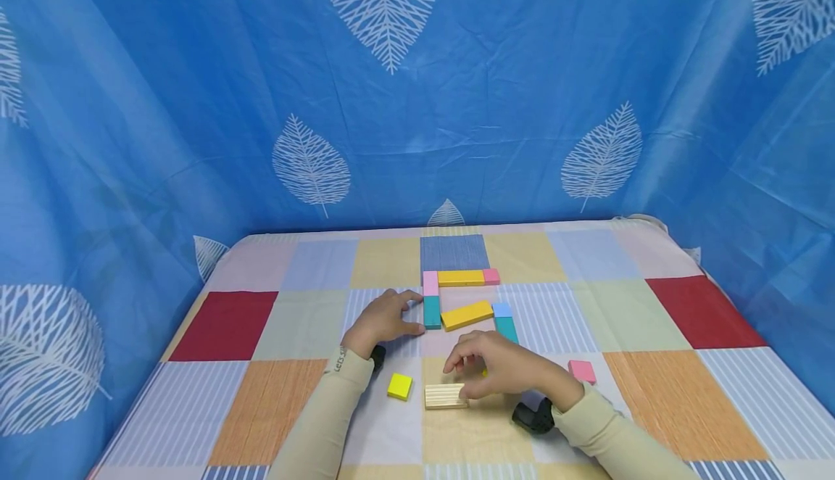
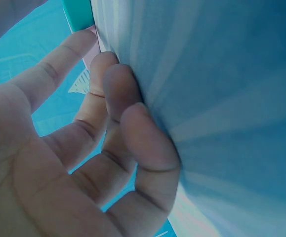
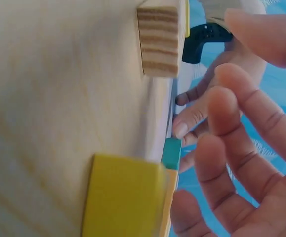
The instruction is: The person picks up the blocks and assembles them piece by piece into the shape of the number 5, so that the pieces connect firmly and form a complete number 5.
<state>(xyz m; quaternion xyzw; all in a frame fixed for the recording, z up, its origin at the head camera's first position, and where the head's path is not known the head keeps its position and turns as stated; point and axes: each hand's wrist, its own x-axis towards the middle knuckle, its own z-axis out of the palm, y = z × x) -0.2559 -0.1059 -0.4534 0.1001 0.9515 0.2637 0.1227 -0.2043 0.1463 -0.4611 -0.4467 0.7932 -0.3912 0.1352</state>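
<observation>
My left hand [image 1: 383, 318] rests on the cloth beside the left column of blocks. Its index finger and thumb are spread along the teal block [image 1: 432, 313], which has a light pink block [image 1: 430, 283] behind it. Over the near middle of the table hovers my right hand [image 1: 502, 364], fingers loosely bent and apart. Its thumb is nearest the plain wooden block [image 1: 443, 396], whose striped end grain shows in the right wrist view with a gap to the fingers. A yellow block [image 3: 123, 197] lies under that hand, mostly hidden in the head view.
An orange block [image 1: 460, 278] and a pink block [image 1: 491, 277] form the back row. Another orange block [image 1: 467, 315] lies slanted inside. At right are a blue block [image 1: 501, 309] and a second teal block [image 1: 506, 329]. A yellow block [image 1: 400, 386] and a pink block [image 1: 582, 371] lie loose.
</observation>
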